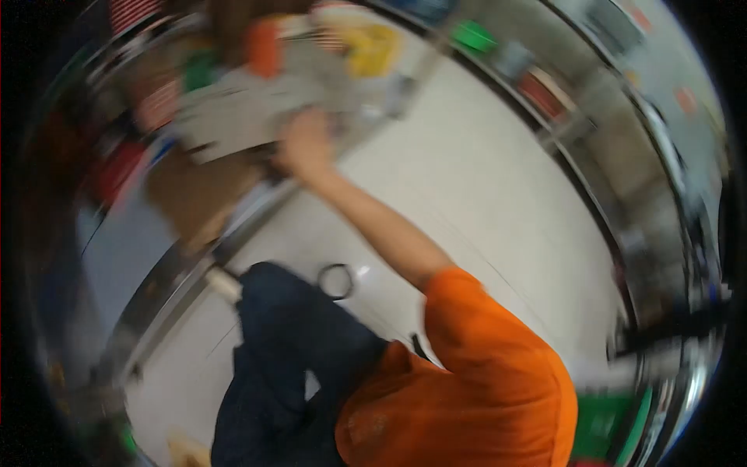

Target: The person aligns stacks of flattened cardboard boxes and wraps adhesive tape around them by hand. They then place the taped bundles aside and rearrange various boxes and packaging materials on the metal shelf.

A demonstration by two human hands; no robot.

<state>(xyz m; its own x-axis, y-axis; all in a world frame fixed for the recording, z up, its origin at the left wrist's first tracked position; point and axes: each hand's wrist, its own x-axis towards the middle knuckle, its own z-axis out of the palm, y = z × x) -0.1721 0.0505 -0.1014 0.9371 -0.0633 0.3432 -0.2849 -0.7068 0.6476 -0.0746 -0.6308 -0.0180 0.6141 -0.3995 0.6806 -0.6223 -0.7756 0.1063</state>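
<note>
My right hand (307,146), at the end of a bare forearm, reaches over the edge of the cluttered worktop (268,204). It lies at the right end of a greyish-white flat sheet or board (233,113). A small dark thing (272,162) is right beside it, too smeared to name. Motion blur hides the fingers, so whether they grip anything does not show. Just below lies a brown piece (198,191) that looks like cardboard. My left hand is out of the picture.
Behind the sheet are an orange object (264,48) and a yellow one (373,48), both blurred. A black ring (335,282) lies on the pale floor (467,179). Shelving holding a green container (473,36) runs along the right. A green bin (603,424) is at bottom right.
</note>
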